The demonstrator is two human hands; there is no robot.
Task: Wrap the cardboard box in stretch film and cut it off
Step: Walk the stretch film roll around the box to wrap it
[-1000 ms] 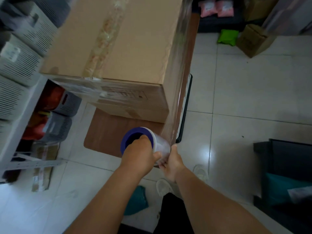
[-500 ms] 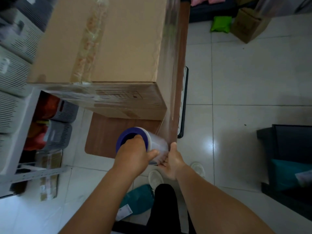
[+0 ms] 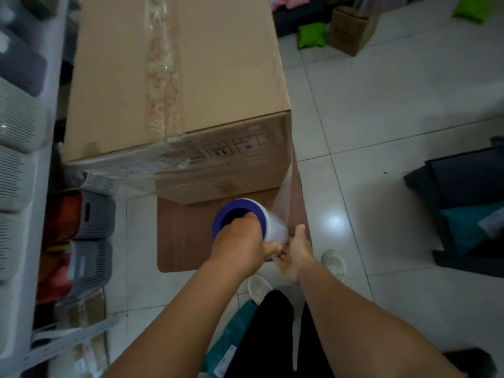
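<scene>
Fingers [image 3: 246, 217] of the left hand [image 3: 240, 241] hook into the blue core of the stretch film roll [image 3: 251, 221], thumb clamped against its white side, while the right hand [image 3: 296, 251] cups the roll's lower end, thumb raised along it. Held at 6 o'clock of the cardboard box [image 3: 174, 85], the roll feeds a taut sheet of stretch film [image 3: 286, 192] up to the box's 3 o'clock corner. Clear film bands already cross the box's near face. The box sits on a wooden counter [image 3: 182, 236], its taped seam running toward 12 o'clock. At 9 o'clock, grey slatted baskets [image 3: 92, 216] on the floor hold red and orange packages. At 1 o'clock, a small carton [image 3: 351, 31] stands beside a green pouch [image 3: 311, 35]. Compared with half a second ago, more of the box's near face shows, its printed handling symbols now legible, and the roll sits closer under the right corner. Both forearms reach straight forward, nearly parallel, wrists close together.
</scene>
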